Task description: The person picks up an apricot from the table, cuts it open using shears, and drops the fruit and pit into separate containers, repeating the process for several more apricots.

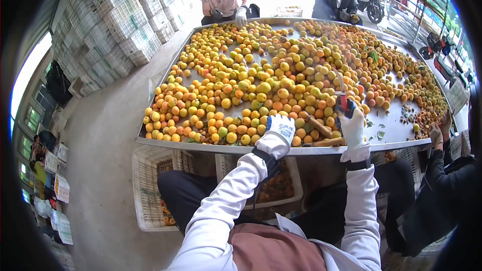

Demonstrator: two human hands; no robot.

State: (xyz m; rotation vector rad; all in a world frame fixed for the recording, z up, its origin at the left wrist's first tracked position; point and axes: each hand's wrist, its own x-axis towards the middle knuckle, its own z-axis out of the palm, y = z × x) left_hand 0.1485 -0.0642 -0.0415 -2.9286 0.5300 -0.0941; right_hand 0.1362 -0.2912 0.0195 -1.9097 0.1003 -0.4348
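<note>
Apricots (263, 88), yellow, orange and greenish, lie heaped over a metal sorting table (391, 115). My left hand (281, 128), in a white glove with blue on its fingers, is over the fruit at the near edge. Its fingers curl down; what they hold, if anything, is hidden. My right hand (352, 123), also gloved, is closed around a red-handled tool (343, 101) with a curved metal blade, pointing up and away over the fruit. Between my hands, a wooden-handled tool (319, 127) and a second wooden handle (326, 142) lie by the apricots.
Under the table's near edge stand a white plastic crate (150, 185) and another crate (293, 195) holding fruit pieces. A person's hands (439, 129) work at the right edge. Two people sit across the table. Stacked crates (113, 25) rise at left.
</note>
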